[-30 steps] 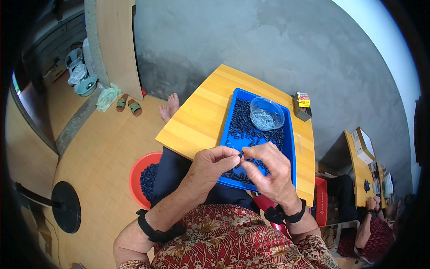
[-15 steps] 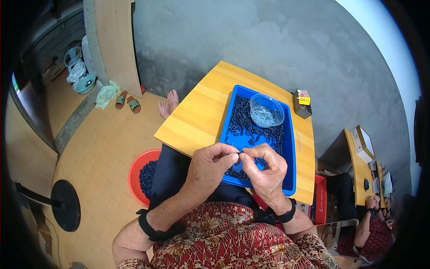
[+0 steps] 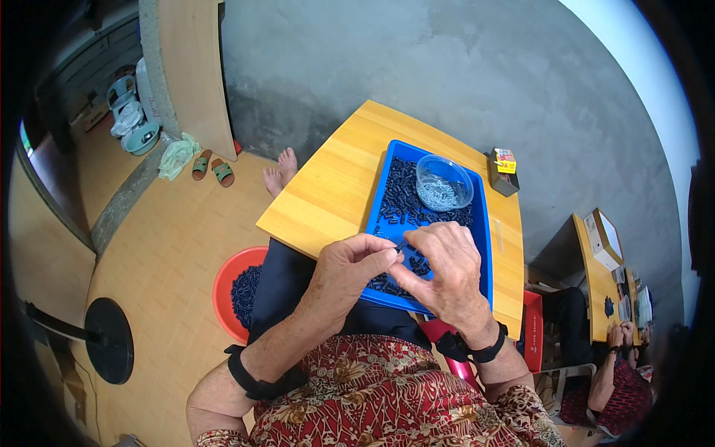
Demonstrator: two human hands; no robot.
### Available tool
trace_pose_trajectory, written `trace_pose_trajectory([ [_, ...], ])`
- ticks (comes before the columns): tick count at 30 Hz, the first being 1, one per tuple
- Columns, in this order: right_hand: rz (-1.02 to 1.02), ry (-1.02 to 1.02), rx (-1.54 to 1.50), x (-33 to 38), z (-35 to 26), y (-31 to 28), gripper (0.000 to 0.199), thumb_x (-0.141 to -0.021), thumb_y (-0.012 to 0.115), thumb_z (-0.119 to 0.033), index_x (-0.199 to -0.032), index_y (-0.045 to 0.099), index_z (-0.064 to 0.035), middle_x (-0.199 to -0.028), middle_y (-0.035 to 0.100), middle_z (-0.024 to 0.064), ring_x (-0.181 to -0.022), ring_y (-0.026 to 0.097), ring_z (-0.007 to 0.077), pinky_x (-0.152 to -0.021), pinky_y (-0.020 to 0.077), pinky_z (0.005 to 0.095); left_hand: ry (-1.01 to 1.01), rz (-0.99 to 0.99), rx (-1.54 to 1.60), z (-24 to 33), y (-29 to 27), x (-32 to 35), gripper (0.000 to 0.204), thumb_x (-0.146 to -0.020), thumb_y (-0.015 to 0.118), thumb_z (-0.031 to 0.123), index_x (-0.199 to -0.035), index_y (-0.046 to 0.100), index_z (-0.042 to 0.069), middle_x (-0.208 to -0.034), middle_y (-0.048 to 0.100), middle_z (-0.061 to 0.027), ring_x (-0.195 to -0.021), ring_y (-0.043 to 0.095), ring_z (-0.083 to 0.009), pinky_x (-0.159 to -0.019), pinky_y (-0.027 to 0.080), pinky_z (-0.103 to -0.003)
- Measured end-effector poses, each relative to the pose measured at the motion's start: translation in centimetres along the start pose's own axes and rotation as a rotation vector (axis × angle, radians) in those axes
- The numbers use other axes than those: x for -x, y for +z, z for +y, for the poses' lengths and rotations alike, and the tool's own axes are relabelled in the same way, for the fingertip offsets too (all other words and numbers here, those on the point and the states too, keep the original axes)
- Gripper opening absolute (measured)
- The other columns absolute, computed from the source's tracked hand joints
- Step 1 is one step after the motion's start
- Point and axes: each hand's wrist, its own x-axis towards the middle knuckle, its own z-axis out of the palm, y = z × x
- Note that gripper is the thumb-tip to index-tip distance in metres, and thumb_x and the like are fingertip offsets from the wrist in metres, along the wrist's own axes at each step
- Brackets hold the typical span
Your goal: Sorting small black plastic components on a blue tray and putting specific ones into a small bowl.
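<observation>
My left hand [image 3: 345, 270] is closed, its thumb and forefinger pinching a small black plastic piece [image 3: 398, 249]. My right hand [image 3: 447, 272] is just to the right of that piece, its thumb and forefinger parted around it; whether a fingertip touches it is hard to see. Both hands are over the near part of a blue tray [image 3: 488, 253] on the yellow wooden table. Many loose black pieces [image 3: 400, 190] lie in the tray. At its far right stands a clear round tub [image 3: 445, 160] with small silvery parts [image 3: 439, 195], perhaps screws.
A red basin [image 3: 223, 287] of similar black pieces stands on the floor left of my legs. A dark box [image 3: 503, 182] with a yellow packet sits at the table's right edge. Another person [image 3: 607, 380] works at a second table [image 3: 592, 276] on the right.
The right hand's thumb and forefinger have come apart from their pinch at the black piece, and that hand has turned and spread slightly. My left hand stays almost still, holding the piece.
</observation>
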Motion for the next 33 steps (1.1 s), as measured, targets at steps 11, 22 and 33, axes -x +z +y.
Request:
trace_pose_trajectory([
  [11, 0.013, -0.041, 0.045, 0.1, 0.4, 0.6, 0.023, -0.067, 0.077, -0.012, -0.082, 0.061, -0.0051, -0.074, 0.059, 0.0078, -0.071, 0.059, 0.0261, -0.065, 0.0445, 0.0384, -0.053, -0.009, -0.097, 0.5, -0.3, -0.2, 0.018, -0.091, 0.069, 0.015, -0.101, 0.07, 0.0, -0.098, 0.071, -0.0063, -0.092, 0.063, -0.0097, -0.087, 0.048, -0.026],
  [22, -0.053, -0.085, 0.045, 0.3, 0.4, 0.3, 0.026, -0.07, 0.079, -0.018, -0.079, 0.057, -0.0071, -0.07, 0.05, 0.0067, -0.066, 0.052, 0.0249, -0.061, 0.0389, 0.0375, -0.041, 0.002, -0.066, 0.2, -0.2, 0.1, 0.019, -0.091, 0.068, 0.014, -0.1, 0.07, -0.002, -0.095, 0.071, -0.0063, -0.089, 0.063, -0.0095, -0.083, 0.049, -0.025],
  [33, 0.074, -0.059, 0.107, 0.5, -0.1, 1.9, 0.025, -0.068, 0.077, -0.015, -0.073, 0.054, -0.0078, -0.065, 0.046, 0.0061, -0.061, 0.049, 0.0247, -0.057, 0.0369, 0.038, 0.026, 0.061, -0.045, -0.2, -0.1, 0.1, 0.017, -0.09, 0.069, 0.013, -0.099, 0.071, -0.001, -0.093, 0.071, -0.0067, -0.085, 0.064, -0.0099, -0.082, 0.05, -0.025],
])
